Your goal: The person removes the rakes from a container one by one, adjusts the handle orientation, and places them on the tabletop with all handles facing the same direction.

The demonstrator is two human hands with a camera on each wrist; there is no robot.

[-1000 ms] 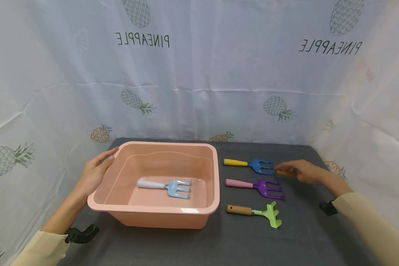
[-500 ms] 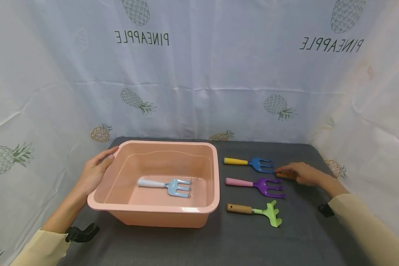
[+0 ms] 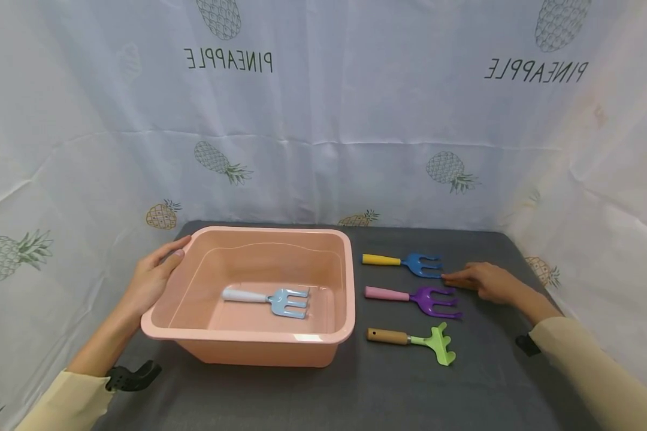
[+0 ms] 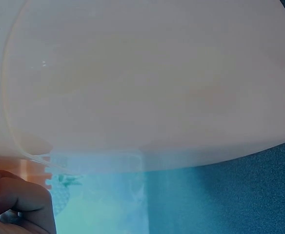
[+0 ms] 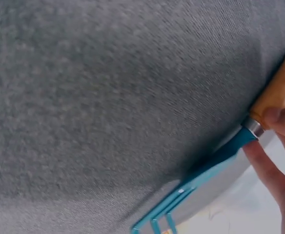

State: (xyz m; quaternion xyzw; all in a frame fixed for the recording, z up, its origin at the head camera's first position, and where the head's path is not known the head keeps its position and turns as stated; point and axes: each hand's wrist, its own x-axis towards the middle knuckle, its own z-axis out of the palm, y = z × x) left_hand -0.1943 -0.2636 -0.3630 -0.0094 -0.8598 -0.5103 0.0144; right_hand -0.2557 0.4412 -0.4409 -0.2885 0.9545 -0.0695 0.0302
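My left hand [image 3: 153,281] grips the left rim of a peach plastic tub [image 3: 259,338]. Inside the tub lies a light blue garden hand fork [image 3: 288,303] with a white handle. At the right, my right hand [image 3: 490,282] holds another garden hand fork by its wooden handle [image 5: 276,90], thumb on the handle and a finger at the neck. Its teal tines [image 5: 164,209] lie low over the grey cloth; in the head view the hand mostly hides this fork. Just left of my right fingertips lies a blue hand fork [image 3: 422,265] with a yellow handle.
Below the blue fork lies a purple hand fork [image 3: 431,302] with a pink handle. Nearer the front is a small green rake [image 3: 437,343] with a wooden handle. A pineapple-print curtain [image 3: 323,120] encloses the dark cloth-covered table [image 3: 388,395] at the back and sides.
My right hand has shifted slightly and flattened over its fork, so the blue bit once seen below its wrist is now hidden. My left hand and the tub stay put.
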